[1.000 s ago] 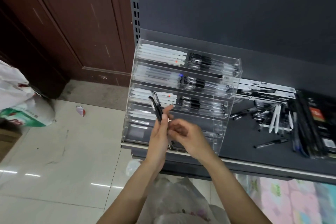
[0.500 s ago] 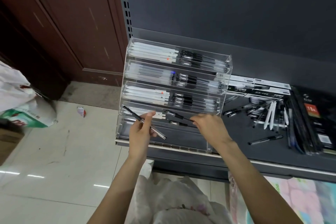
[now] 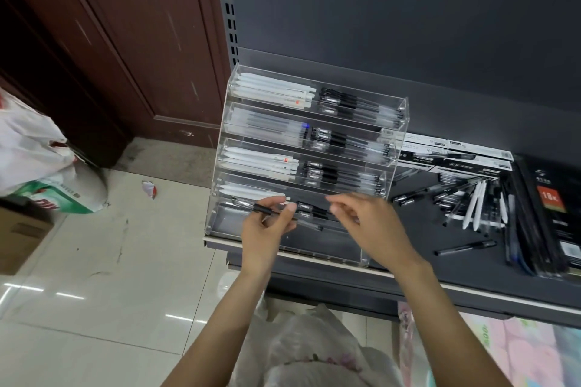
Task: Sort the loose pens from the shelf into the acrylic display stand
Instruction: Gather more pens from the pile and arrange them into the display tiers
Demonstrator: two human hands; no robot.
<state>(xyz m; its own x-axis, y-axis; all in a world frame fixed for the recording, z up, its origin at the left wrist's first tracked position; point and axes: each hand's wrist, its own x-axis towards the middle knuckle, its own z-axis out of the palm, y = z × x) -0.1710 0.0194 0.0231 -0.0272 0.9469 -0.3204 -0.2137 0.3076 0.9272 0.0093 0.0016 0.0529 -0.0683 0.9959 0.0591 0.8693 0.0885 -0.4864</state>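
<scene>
1. the clear stand (image 3: pixel 390 122) stood at the shelf's (image 3: pixel 471 273) left end.
2. right hand (image 3: pixel 371 226) hovered, fingers loosely curled, holding nothing.
3. left hand (image 3: pixel 267 229) pinched a pen (image 3: pixel 261 209).
4. that pen, black and slim, lay roughly level, left to right, before the lower tiers.

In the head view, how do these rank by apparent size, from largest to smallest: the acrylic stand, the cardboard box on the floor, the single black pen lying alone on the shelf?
1. acrylic stand
2. cardboard box, though the frame edge cuts it off
3. single black pen
</scene>
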